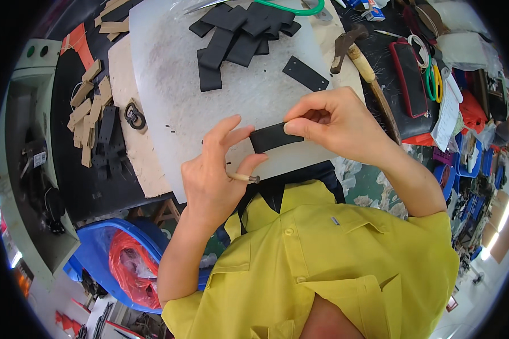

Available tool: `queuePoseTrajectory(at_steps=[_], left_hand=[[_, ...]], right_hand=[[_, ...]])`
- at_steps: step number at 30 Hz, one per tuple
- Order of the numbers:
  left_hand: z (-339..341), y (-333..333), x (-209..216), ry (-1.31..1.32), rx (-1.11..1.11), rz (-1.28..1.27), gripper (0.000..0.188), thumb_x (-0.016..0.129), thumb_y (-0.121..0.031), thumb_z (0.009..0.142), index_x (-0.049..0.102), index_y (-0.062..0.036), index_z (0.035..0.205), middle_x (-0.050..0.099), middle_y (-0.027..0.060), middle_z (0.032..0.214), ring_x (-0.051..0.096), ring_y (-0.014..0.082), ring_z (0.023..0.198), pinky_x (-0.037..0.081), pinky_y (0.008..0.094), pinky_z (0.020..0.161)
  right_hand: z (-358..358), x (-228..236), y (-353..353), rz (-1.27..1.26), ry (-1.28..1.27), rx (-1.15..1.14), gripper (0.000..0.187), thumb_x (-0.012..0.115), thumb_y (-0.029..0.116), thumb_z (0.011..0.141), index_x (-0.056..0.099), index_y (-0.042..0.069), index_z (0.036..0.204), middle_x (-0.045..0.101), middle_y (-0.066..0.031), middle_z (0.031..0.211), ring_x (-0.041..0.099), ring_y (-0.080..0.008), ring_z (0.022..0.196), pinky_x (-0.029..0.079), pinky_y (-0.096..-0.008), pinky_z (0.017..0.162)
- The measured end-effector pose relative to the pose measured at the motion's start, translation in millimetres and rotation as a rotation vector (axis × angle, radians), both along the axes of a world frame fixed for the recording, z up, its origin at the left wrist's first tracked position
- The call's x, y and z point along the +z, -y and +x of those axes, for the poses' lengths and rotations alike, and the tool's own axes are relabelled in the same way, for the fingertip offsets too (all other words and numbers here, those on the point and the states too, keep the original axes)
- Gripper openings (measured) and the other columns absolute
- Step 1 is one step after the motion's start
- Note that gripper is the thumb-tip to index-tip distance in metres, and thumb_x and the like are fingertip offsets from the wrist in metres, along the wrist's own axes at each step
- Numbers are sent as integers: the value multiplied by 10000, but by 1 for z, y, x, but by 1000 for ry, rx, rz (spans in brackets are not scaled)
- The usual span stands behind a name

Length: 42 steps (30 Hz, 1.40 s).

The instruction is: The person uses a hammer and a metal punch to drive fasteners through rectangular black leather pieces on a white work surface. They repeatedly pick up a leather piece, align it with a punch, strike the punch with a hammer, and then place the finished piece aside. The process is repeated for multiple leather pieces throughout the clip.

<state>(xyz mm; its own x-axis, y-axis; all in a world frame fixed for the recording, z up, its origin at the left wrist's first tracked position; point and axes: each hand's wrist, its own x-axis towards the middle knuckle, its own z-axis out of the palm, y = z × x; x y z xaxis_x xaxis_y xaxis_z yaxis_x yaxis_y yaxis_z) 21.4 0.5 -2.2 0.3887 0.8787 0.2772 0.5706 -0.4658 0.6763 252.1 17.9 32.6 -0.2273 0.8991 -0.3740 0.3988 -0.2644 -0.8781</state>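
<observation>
A short black strip (272,138), leather-like, is held over the white board (186,130) close to my body. My right hand (339,121) pinches its right end between thumb and fingers. The thumb and forefinger of my left hand (212,164) are at its left end. Tucked in that same hand is a small wooden-handled tool (243,177) with a metal tip, its type unclear. A black strip with small holes (305,73) lies on the board at the right. Beyond it is a loose pile of black strips (237,37).
Green-handled scissors (300,8) lie at the far edge. A hammer (363,59) and a red-cased phone (408,79) are at the right. Tan pieces (87,116) and black holed strips (108,135) lie left. Below stands a blue bin (96,234) holding a red bag.
</observation>
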Motion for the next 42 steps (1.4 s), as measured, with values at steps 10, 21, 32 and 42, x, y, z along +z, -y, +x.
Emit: queuePoseTrajectory(at_steps=[10,21,32,42], left_hand=[[-3,1,-1,95,-28,-37,486,855,-93,732,628,-71,1162,728,66,1053,369,70,455,331,227,430],[0,-4,11,-84,-130,40,265,815,-39,738,761,-115,986,691,62,1055,448,126,476,399,268,464],[-2,-6,5,-84,-157,99,259,811,-17,738,760,-111,973,696,69,1028,489,115,475,400,255,441],[-4,-5,5,-108,-153,148,246,805,-43,728,755,-115,959,700,54,1038,606,132,547,444,268,446]], right_hand=[[-3,2,-6,122,160,123,123,735,132,820,733,13,852,707,-128,737,666,-228,633,515,-320,615],[13,-11,11,800,218,288,200,800,73,718,652,30,844,672,-76,972,630,-277,894,534,-374,732],[13,-23,22,891,277,212,150,779,57,729,677,54,838,671,-65,911,619,-257,881,533,-364,716],[17,-39,10,1071,779,-214,215,803,142,753,698,61,922,658,-51,778,634,-228,739,518,-336,617]])
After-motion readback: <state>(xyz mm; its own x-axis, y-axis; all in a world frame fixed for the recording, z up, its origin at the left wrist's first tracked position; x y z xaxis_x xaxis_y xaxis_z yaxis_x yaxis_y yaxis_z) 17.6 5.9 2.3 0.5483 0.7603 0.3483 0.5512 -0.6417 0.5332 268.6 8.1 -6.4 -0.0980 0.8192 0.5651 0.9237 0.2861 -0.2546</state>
